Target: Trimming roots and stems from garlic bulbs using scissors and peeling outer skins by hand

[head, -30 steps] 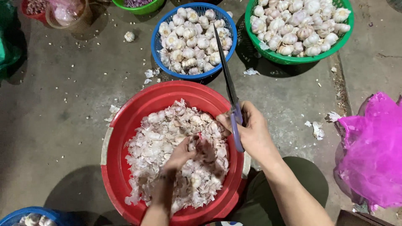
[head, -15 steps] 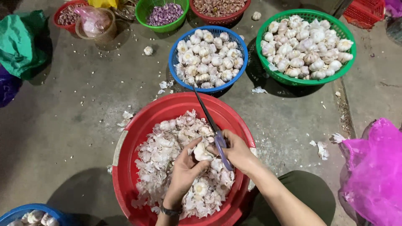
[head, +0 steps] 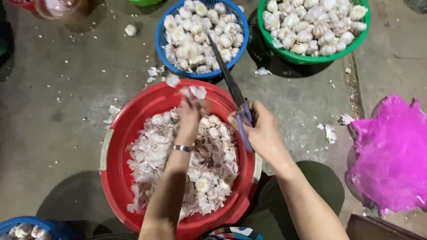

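The floor (head: 66, 124) is bare grey concrete, scuffed and dusted with small white flakes of garlic skin; there is no raised surface, everything stands on the ground. A seam runs through the concrete at the right, between the green basket (head: 284, 55) and a crumpled pink plastic bag (head: 391, 155).

Near the middle sits a big red basin (head: 118, 178), heaped with papery white peelings and some garlic bulbs. The left hand (head: 190, 116) reaches over the far part of the basin, fingers pinched together on a garlic bulb (head: 195, 92) just above the far rim; a thin metal bracelet shows at the wrist. The right hand (head: 262, 131), at the basin's right rim, is clamped around the purple handles of long scissors (head: 231, 86), whose dark blades point far and left across the edge of a blue basket (head: 162, 49) full of garlic. The green basket at far right holds more whole bulbs. Another blue basket (head: 26, 222) peeks in at the near left corner.
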